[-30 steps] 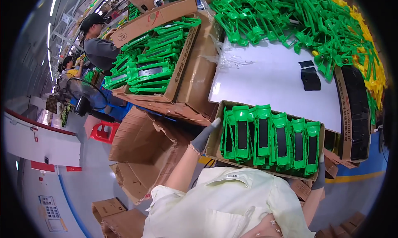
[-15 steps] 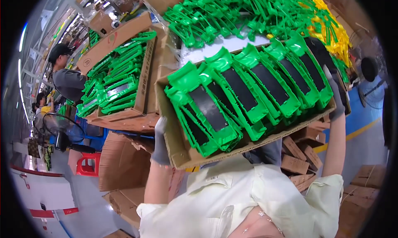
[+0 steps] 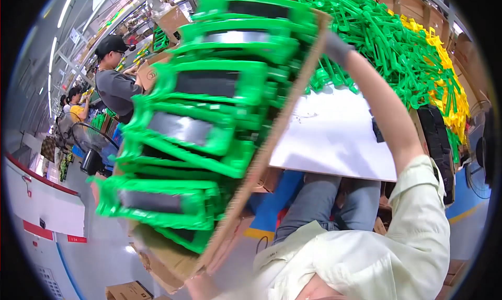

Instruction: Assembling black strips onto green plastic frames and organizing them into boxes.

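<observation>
A cardboard box (image 3: 178, 262) hangs in the air at my left, swung round and tilted. It is filled with rows of green plastic frames (image 3: 252, 80) that have dark, partly shiny rectangular panels. My right hand (image 3: 337, 49), in a grey glove, is closed on the box's far end, its fingers partly behind the cardboard. At the near end my left forearm (image 3: 201, 288) reaches up to the box, which hides that hand. Beside the box lies a white work surface (image 3: 334, 138), with a heap of loose green plastic pieces (image 3: 361, 33) beyond it.
Yellow plastic pieces (image 3: 447, 99) lie along the heap's right side. A person in a dark cap (image 3: 110, 46) stands at the far left near a fan (image 3: 91, 161). A black item (image 3: 436, 138) sits right of the white surface. Another carton (image 3: 128, 291) rests on the floor.
The box of green frames has swung left and turned, from in front of me to my left side. My right hand moved with it, and the white work surface came into view.
</observation>
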A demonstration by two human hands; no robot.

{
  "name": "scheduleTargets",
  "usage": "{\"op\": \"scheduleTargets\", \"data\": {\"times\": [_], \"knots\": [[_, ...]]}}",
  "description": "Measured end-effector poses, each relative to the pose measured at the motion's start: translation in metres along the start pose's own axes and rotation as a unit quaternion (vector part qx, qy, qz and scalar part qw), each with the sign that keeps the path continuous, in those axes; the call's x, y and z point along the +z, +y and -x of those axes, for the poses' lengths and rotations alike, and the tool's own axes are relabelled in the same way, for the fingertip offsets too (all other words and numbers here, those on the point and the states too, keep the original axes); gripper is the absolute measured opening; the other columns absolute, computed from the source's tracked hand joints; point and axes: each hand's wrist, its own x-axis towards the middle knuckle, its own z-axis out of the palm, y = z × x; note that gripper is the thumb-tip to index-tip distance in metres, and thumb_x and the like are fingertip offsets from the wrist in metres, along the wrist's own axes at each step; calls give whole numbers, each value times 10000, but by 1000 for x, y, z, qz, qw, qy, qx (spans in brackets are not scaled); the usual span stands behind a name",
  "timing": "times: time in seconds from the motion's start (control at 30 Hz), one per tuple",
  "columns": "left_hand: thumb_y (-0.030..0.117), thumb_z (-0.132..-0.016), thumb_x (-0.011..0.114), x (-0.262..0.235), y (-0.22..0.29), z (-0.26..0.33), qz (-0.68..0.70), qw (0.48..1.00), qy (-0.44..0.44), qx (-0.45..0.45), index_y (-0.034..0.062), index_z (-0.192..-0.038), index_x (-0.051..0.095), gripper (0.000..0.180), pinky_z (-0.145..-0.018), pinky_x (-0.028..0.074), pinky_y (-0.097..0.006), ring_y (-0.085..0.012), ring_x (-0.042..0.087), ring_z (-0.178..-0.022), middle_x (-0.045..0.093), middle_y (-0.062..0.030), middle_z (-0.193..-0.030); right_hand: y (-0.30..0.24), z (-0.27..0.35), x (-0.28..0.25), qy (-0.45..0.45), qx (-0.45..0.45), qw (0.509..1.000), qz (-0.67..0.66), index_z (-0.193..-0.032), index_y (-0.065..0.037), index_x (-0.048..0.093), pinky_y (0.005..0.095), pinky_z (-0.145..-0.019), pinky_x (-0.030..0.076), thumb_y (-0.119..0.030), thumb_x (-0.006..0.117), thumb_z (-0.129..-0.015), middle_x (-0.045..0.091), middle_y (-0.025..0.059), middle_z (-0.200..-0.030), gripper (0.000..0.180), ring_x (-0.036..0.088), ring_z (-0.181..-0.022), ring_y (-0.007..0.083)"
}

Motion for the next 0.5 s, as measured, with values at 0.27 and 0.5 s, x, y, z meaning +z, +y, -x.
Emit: {"op": "scheduleTargets", "data": {"times": [0.27, 0.5], "knots": [[227, -956, 471, -68, 68, -18, -445, 860, 161, 193, 4, -1331, 368, 448, -978, 398, -361, -209, 489, -1121, 487, -111, -1263, 29, -152, 148, 17, -96, 885, 455, -1346, -132, 413, 410, -1044, 342, -381, 668, -751, 469, 143, -1334, 694, 416, -1253, 328], [237, -957, 469, -114, 124, 0, -732, 546, 262, 313, 3, -1347, 350, 471, -1008, 378, -359, -216, 471, -1162, 469, -122, -1298, 49, -187, 171, -7, -118, 810, 575, -1183, -228, 575, 412, -847, 456, -369, 698, -709, 574, 86, -1082, 510, 541, -1066, 280]]}}
